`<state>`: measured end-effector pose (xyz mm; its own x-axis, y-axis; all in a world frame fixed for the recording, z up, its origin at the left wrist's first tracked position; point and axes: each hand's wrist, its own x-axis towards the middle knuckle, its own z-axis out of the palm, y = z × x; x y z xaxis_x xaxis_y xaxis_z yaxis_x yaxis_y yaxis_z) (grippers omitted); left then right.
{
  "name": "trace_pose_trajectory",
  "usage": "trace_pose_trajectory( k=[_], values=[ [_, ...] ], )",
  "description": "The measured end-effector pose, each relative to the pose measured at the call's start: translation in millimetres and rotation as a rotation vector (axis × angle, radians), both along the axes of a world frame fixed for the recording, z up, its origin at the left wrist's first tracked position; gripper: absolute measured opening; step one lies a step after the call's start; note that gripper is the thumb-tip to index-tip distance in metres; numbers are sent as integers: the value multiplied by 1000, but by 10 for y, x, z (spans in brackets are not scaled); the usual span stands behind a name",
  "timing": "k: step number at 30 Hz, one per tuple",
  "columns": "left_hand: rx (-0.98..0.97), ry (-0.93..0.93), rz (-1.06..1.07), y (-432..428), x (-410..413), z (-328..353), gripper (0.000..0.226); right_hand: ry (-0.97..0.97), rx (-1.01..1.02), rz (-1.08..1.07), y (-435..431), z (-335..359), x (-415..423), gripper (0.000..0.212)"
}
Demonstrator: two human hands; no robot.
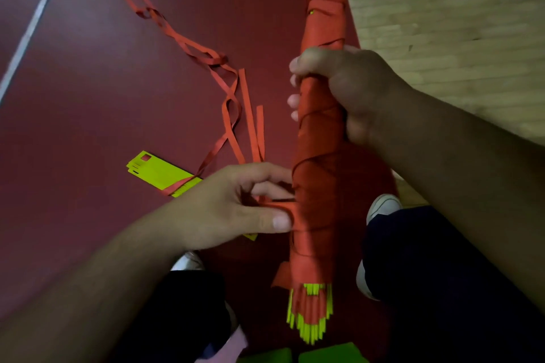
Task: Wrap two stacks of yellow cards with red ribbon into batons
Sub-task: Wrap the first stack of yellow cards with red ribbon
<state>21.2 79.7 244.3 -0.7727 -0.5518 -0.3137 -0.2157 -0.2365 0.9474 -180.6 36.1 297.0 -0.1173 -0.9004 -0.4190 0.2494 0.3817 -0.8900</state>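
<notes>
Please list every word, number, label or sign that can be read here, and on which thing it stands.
No text can be read.
The yellow cards on the floor show only a small reddish square; any finer marks are too blurred.
The ribbon-wrapped baton bears no print.

Grips the long red ribbon-wound baton of yellow cards [321, 132] at its middle with the right hand [348, 91], fingertips curling round its left side. Pinches flat red ribbon [284, 207] against the baton's left edge, lower down, between left hand [236, 203] thumb and fingers.
</notes>
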Motion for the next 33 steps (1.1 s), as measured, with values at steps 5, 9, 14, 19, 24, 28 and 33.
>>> trace_pose_trajectory(
  k=[5, 9, 14, 19, 24, 28, 33],
  values=[
    [-30, 31, 7, -84, 101, 60, 63, -196, -42, 47, -5, 97, -39, 13],
    [79, 59, -98, -46, 42, 92, 54, -390, -90, 50, 0, 162, -63, 13],
    [32, 56, -76, 45, -35, 84, 70, -527, -146, 6, 46, 184, -85, 18],
    [72, 154, -4, 63, -75, 93, 48, -414, -131, -32, 10, 174, -87, 19],
    [-86, 30, 115, 89, -107, 40, 48, -183, -26, -80, -19, 95, -21, 36],
    [-295, -161, 241, 90, -109, 16, 48, -57, 14, -166, -12, -75, 67, 50],
    [-406, -179, 213, 48, -109, 24, 40, -15, 20, -215, -17, -140, 52, 32]
  ],
)
